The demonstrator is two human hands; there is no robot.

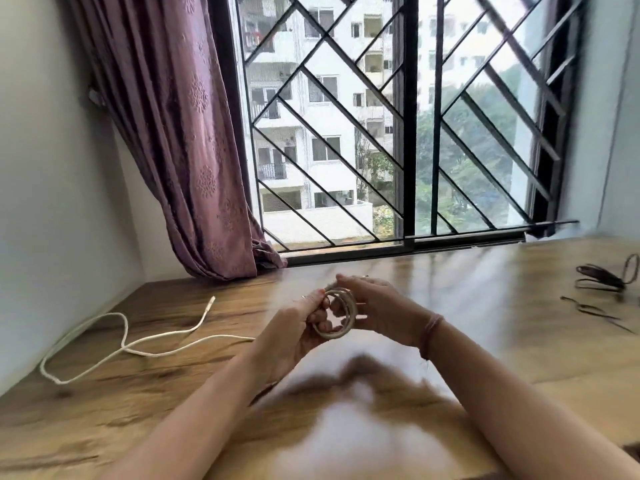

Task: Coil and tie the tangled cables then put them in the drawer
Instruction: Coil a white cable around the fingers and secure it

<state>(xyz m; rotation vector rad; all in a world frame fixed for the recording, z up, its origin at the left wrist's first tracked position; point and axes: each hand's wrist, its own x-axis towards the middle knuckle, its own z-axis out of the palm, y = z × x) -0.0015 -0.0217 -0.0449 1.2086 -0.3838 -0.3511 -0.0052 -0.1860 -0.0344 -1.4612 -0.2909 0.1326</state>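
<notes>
Holding a small white coil (337,313) above the middle of the surface (485,306), I have both hands on it: the left hand (298,327) grips its near side, the right hand (367,306) pinches its far rim. By my reckoning this coil is wound but not yet tied. A loose white cable (131,344) sprawls toward the left edge, dark cables (602,282) lie near the right edge, and no drawer shows.
</notes>
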